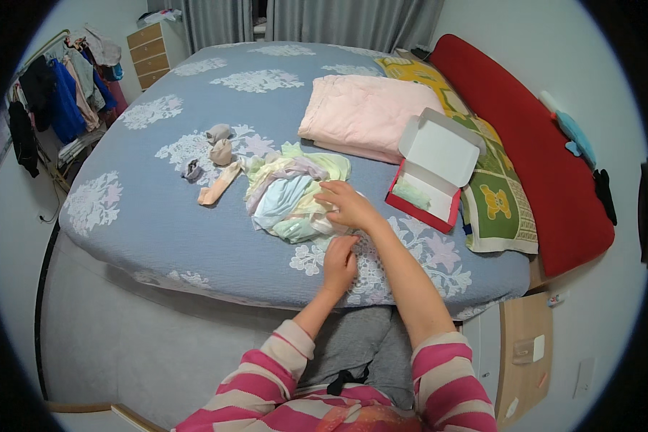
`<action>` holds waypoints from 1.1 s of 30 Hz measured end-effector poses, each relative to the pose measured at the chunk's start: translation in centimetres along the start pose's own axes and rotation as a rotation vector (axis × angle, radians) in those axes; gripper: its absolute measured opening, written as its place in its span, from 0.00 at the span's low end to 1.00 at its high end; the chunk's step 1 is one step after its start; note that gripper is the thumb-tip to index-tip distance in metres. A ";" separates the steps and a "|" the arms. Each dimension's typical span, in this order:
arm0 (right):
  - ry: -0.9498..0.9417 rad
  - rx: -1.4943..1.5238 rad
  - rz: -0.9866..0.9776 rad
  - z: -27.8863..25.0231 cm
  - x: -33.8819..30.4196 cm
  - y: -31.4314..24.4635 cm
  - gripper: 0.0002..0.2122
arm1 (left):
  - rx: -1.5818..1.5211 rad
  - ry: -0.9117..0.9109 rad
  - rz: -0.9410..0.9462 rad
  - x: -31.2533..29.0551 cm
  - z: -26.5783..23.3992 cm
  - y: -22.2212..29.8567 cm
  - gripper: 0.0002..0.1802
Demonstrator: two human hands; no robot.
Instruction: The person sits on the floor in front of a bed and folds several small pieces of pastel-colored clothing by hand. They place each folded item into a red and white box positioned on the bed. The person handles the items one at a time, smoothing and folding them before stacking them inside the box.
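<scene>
— On the blue floral quilted bedspread [194, 237], where are the hands?
— Right hand [347, 205] pinches the pile of pastel folded cloths [289, 193]; left hand [340, 263] lies flat at six o'clock of it, fingers together.
— And at three o'clock?
— An open red-and-white cardboard box [433, 169].

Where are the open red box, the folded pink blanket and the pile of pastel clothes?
open red box [430, 171], head view, on the white inside of its base.
folded pink blanket [363, 111], head view, on the middle of its top.
pile of pastel clothes [284, 194], head view, on the pale blue piece.
</scene>
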State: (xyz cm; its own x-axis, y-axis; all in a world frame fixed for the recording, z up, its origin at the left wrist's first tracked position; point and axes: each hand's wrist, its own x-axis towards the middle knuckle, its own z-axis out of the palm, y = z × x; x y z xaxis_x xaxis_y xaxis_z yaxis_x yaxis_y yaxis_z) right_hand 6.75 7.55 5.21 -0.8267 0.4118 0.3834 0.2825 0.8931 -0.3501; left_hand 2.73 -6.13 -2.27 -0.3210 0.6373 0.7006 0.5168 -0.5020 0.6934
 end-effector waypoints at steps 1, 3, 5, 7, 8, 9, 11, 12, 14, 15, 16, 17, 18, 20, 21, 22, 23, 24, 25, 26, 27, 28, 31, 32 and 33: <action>0.028 -0.009 0.020 0.5 0.3 0.2 0.17 | -0.011 0.066 -0.043 -0.5 -0.6 0.4 0.22; 0.092 -0.036 0.071 1.3 0.8 1.2 0.14 | 0.006 0.083 -0.065 -1.1 -1.7 0.7 0.23; 0.145 0.249 0.189 0.8 1.3 1.3 0.12 | 0.050 0.127 -0.072 -1.5 -3.1 1.2 0.22; 0.164 0.471 0.326 -0.4 1.5 1.0 0.10 | 0.133 0.199 -0.070 -0.7 -4.9 0.9 0.20; 0.157 0.545 0.406 -1.7 1.5 0.3 0.10 | 0.127 0.242 -0.102 0.3 -5.5 1.2 0.19; 0.151 0.618 0.488 -2.7 1.5 -0.1 0.10 | 0.120 0.283 -0.133 1.1 -5.9 1.3 0.18; 0.268 0.670 0.428 -4.5 1.4 0.0 0.11 | -0.077 0.173 -0.264 2.4 -6.2 1.1 0.15; 0.328 0.694 0.398 -5.4 1.3 0.1 0.11 | -0.175 0.115 -0.330 3.0 -6.0 1.0 0.14; 0.362 0.727 0.414 -7.8 1.3 -0.4 0.12 | -0.129 0.055 -0.250 3.7 -5.4 0.6 0.13; 0.380 0.743 0.422 -9.1 1.2 -0.9 0.12 | -0.107 0.026 -0.209 3.9 -5.1 0.5 0.13; 0.426 0.791 0.395 -10.5 1.1 -2.2 0.11 | -0.089 0.045 -0.243 4.2 -4.9 0.8 0.17; 0.436 0.798 0.406 -12.0 0.9 -3.4 0.11 | -0.076 0.103 -0.245 4.6 -4.8 1.4 0.19; 0.446 0.805 0.417 -13.4 0.8 -4.5 0.11 | -0.063 0.161 -0.247 5.0 -4.6 1.9 0.22; 0.462 0.811 0.420 -15.9 0.2 -6.6 0.10 | -0.004 0.205 -0.206 5.9 -4.2 2.9 0.29; 0.464 0.829 0.431 -16.7 -0.2 -7.2 0.10 | 0.035 0.206 -0.187 6.2 -4.0 3.5 0.29; 0.469 0.843 0.442 -17.8 -0.6 -7.5 0.10 | 0.068 0.206 -0.165 6.7 -3.6 4.3 0.29; 0.473 0.857 0.453 -18.7 -1.1 -8.1 0.10 | 0.101 0.207 -0.143 7.1 -3.1 5.1 0.29; 0.503 0.859 0.468 -19.2 -1.4 -8.8 0.10 | 0.113 0.225 -0.135 7.5 -2.6 5.7 0.24; 0.506 0.828 0.453 -19.7 -2.0 -8.9 0.10 | 0.071 0.198 -0.122 7.6 -2.3 5.6 0.21; 0.509 0.797 0.438 -20.3 -2.5 -8.9 0.10 | 0.029 0.171 -0.109 7.7 -2.3 5.1 0.18; 0.511 0.765 0.423 -20.9 -3.1 -9.0 0.09 | -0.013 0.144 -0.096 7.7 -2.3 4.8 0.15; 0.520 0.756 0.440 -21.3 -3.8 -8.9 0.09 | -0.087 0.159 -0.138 8.0 -2.6 5.2 0.09; 0.516 0.733 0.538 -22.7 -6.9 -7.9 0.09 | -0.467 0.044 -0.321 8.4 -4.0 4.7 0.11; 0.489 0.733 0.599 -22.9 -8.3 -7.3 0.09 | -0.574 0.021 -0.370 8.4 -4.7 5.4 0.10; 0.461 0.734 0.659 -23.3 -9.5 -7.0 0.08 | -0.614 -0.063 -0.469 8.5 -5.7 6.2 0.10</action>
State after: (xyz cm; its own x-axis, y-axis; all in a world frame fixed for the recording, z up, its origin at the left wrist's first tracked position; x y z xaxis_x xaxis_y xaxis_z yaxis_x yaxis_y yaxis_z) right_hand 23.97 1.63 23.87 -0.3137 0.9353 0.1635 0.1171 0.2090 -0.9709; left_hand -1.27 -7.15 8.99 -0.3425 0.8861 0.3123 -0.2001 -0.3936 0.8972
